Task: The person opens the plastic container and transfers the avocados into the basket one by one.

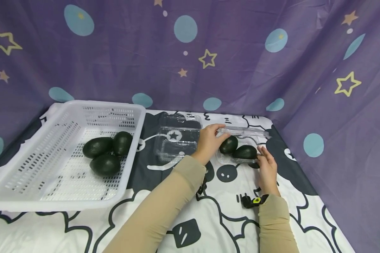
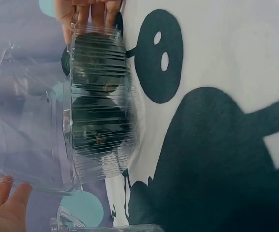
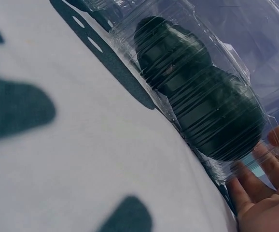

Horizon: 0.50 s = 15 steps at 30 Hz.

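Observation:
A clear plastic clamshell box (image 2: pixel 125 166) stands on the cloth with its lid (image 1: pixel 245 131) raised. Inside it lie two dark green avocados, one avocado (image 1: pixel 229 144) to the left and another avocado (image 1: pixel 245 152) to the right. My left hand (image 1: pixel 209 141) pinches the lid's left edge between thumb and fingers; the left wrist view shows its fingertips (image 2: pixel 21 192) at that edge. At the box's right end, my right hand (image 1: pixel 267 168) grips the wall, its thumb near the rim and its fingers (image 3: pixel 248 183) against the outside.
Left on the table is a white perforated basket (image 1: pixel 60 203) with three avocados (image 1: pixel 105 165) near its right wall. Another clear clamshell box (image 1: pixel 177 140) lies open between basket and hands. A purple curtain (image 1: pixel 130 52) hangs behind the patterned cloth (image 1: pixel 228 225).

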Motion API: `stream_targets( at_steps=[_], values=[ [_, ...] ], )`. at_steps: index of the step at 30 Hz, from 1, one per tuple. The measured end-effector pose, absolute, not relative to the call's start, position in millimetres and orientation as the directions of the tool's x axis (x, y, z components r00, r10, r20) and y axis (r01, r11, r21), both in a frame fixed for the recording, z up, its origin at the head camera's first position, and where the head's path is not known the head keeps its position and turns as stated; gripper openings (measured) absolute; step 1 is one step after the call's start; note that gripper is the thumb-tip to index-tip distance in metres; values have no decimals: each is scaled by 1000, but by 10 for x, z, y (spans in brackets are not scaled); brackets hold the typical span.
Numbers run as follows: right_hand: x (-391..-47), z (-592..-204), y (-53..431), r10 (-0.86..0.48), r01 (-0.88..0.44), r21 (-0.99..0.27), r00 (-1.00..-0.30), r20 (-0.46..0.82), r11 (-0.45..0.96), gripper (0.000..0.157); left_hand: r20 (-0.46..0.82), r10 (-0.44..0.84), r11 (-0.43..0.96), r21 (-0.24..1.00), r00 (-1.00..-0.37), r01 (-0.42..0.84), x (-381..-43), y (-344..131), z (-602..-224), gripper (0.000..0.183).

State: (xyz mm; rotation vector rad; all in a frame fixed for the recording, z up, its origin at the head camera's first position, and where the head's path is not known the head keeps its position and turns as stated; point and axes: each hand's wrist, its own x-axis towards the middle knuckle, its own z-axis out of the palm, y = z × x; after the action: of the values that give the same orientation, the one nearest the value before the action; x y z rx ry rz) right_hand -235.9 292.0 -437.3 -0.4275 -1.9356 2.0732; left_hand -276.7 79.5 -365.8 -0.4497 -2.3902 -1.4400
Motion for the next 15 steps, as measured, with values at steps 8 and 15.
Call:
stream_targets(
  at_steps=[8, 15],
  values=[
    [-2374, -4385, 2921, 416, -8, -997, -909, -26, -81, 53, 358, 66, 347, 867, -931, 358, -2869, 806, -3565, 37],
    [-2377, -4394, 2929, 424, -9, -995, -905, -35, -101, 53, 328, 45, 249, 911, -943, 329, -2958, 802, -3531, 40]
  ],
)
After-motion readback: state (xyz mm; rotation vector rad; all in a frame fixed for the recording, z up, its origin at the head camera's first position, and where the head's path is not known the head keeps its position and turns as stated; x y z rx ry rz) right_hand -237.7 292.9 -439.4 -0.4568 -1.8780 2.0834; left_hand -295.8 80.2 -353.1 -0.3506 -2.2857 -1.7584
